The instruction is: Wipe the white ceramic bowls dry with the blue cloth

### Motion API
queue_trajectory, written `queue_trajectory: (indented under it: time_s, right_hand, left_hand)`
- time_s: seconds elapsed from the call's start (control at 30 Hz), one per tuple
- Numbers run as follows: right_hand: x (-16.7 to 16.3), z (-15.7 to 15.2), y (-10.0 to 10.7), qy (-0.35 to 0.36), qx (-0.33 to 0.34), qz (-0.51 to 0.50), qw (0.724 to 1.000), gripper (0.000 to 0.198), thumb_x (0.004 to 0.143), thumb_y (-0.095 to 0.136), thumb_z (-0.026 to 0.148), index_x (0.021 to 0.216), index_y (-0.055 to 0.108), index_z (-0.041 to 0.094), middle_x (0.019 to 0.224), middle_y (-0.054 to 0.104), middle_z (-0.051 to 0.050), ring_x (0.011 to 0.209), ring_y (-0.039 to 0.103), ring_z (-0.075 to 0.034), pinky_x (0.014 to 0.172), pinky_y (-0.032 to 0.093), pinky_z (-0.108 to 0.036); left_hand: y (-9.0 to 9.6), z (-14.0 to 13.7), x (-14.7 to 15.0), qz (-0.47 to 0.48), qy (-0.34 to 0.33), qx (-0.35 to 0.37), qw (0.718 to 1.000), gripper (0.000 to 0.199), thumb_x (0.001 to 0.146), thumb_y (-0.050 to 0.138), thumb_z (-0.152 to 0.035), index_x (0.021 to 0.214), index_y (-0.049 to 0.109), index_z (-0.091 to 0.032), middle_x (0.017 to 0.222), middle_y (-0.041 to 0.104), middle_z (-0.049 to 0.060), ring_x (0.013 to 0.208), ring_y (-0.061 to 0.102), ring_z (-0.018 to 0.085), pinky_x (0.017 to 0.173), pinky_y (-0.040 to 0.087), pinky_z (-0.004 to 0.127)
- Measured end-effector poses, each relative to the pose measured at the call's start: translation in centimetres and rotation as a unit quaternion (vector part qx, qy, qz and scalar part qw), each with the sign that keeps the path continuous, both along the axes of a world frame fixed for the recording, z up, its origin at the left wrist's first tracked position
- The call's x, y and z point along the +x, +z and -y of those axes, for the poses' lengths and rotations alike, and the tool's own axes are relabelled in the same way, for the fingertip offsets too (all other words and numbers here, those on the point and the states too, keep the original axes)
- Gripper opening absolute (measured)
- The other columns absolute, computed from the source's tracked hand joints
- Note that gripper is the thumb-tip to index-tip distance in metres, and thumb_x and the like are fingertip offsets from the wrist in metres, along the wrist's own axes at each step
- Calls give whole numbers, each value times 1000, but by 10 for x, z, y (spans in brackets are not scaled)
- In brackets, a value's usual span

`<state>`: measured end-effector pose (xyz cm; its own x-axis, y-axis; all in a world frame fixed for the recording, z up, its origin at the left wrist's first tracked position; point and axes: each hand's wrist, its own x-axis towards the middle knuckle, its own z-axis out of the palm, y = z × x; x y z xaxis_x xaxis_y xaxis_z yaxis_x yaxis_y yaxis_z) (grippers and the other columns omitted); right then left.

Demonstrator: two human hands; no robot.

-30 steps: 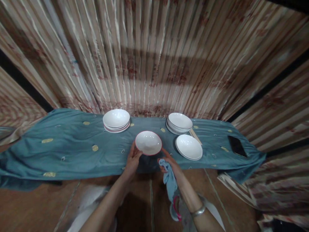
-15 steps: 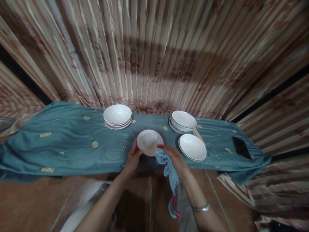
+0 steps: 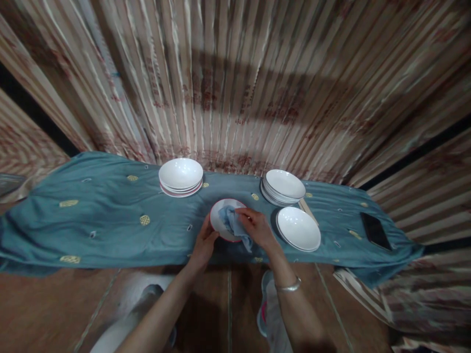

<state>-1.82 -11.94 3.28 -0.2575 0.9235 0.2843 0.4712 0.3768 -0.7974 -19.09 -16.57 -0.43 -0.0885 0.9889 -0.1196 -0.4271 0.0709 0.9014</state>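
A white bowl with a red rim (image 3: 218,226) is held near the table's front edge. My left hand (image 3: 204,241) grips its left side, thumb over the rim. Pinched in my right hand (image 3: 256,226) is a light blue cloth (image 3: 237,224), pressed into the bowl and hanging over its front right rim. The cloth hides much of the bowl's inside. To the right of my right hand sit white bowls (image 3: 298,228), one inside another.
A stack of white bowls (image 3: 181,174) stands at the back left, another stack (image 3: 284,184) at the back right. Beside that lies a pale wooden strip (image 3: 308,212). A black phone (image 3: 375,230) rests on the right of the green tablecloth (image 3: 117,220). Curtains (image 3: 235,88) hang behind.
My right hand has moved from the bowl's right rim to over the bowl, bringing the blue cloth inside it. My left hand keeps its grip on the bowl.
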Motion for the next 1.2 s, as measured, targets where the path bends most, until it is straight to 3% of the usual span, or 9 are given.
queue_trajectory:
  time_s: [0.2,0.37,0.57,0.83,1.0,1.2]
  right_hand:
    - [0,12,0,106,-2,181,978,38,82,45,4,110,67,18,117,67,-9,109,62,-20,98,46,-35]
    - [-5,18,-3,118,-33,258,958,44,81,47,3,120,63,17,128,61,-12,121,56,-23,104,41,-38]
    - [-15,15,-14,143,-29,195,970,51,80,47,4,129,57,15,135,57,-12,128,51,-22,109,38,-39]
    - [-35,12,-23,136,1,26,990,55,84,44,8,137,49,24,143,49,-6,133,44,-17,113,34,-39]
    - [-42,13,-19,87,33,41,995,53,90,40,15,143,41,22,148,39,-8,138,36,-20,115,31,-40]
    - [-42,9,-14,23,54,95,994,54,91,37,14,145,37,18,146,32,-14,124,51,-22,108,41,-39]
  left_hand:
    - [3,3,2,10,-5,-11,1000,73,68,66,-23,138,47,-22,139,55,7,131,46,29,107,39,41]
    - [12,6,4,15,-29,-58,998,78,69,67,-25,143,41,-24,136,57,8,123,53,29,92,52,39]
    - [14,8,3,19,-32,-70,997,76,71,69,-28,142,42,-29,140,53,6,122,54,28,85,56,35]
    - [10,8,3,0,-33,-67,997,76,72,70,-31,142,41,-29,146,47,7,127,51,29,92,54,38]
    - [1,7,5,-24,-44,-25,998,80,72,68,-32,145,36,-27,155,33,8,137,37,30,104,44,44]
    - [4,8,8,-73,-49,25,996,76,73,67,-28,143,40,-26,156,30,5,142,30,27,115,27,43]
